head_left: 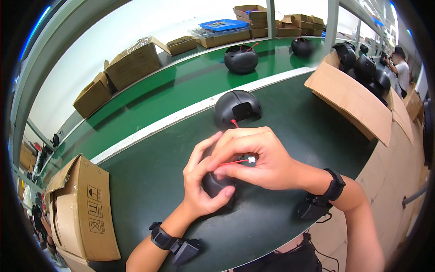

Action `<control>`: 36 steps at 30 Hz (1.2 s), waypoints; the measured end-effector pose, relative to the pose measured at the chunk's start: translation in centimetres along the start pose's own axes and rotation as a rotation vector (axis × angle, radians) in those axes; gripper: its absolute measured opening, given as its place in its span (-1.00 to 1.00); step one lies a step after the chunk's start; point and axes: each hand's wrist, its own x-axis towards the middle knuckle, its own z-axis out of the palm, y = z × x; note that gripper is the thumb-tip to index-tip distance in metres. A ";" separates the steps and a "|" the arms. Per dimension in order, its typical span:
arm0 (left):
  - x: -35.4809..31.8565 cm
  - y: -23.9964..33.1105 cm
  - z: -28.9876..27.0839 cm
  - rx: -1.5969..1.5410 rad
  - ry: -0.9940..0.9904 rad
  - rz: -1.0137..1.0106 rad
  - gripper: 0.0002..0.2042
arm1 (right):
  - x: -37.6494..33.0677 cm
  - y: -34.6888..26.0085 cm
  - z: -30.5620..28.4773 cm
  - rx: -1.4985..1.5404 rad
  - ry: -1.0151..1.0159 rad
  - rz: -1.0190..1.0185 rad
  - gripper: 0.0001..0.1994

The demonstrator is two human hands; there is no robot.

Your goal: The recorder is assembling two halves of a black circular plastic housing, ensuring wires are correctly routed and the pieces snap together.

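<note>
My left hand (199, 186) curls around a black rounded plastic housing (214, 185) on the dark green worktop, thumb on its near side. The fingers hide most of that piece. Above it, my right hand (260, 156) pinches a thin red wire (236, 162) between thumb and fingers. A small white connector (252, 159) sits at the wire's end, inside the curve of the right hand. Just beyond my hands rests another black domed housing (229, 109) with a square cutout. A red lead (234, 123) shows below its opening.
Behind a white rail runs a green conveyor belt (190, 81) carrying black round housings (241, 60). An open carton (349, 97) full of black housings stands at the right, another carton (93, 208) at the left. Boxes and a blue tray (223, 24) line the back. A person (401, 70) works far right.
</note>
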 end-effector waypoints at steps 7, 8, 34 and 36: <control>-0.1 2.0 0.5 0.029 0.019 -0.070 -0.77 | -0.3 0.1 -0.6 0.075 0.048 -0.056 -0.87; -0.1 2.0 0.4 -0.015 0.039 -0.114 -0.81 | -0.2 -0.3 -0.9 0.112 0.018 -0.034 -0.84; -0.6 1.3 0.6 -0.085 0.204 -0.109 -0.87 | -0.3 4.5 -6.1 -0.613 -0.297 0.116 -0.85; -0.5 1.3 0.9 -0.088 0.211 -0.107 -0.87 | -0.3 3.7 -6.2 -0.513 -0.289 0.192 -0.85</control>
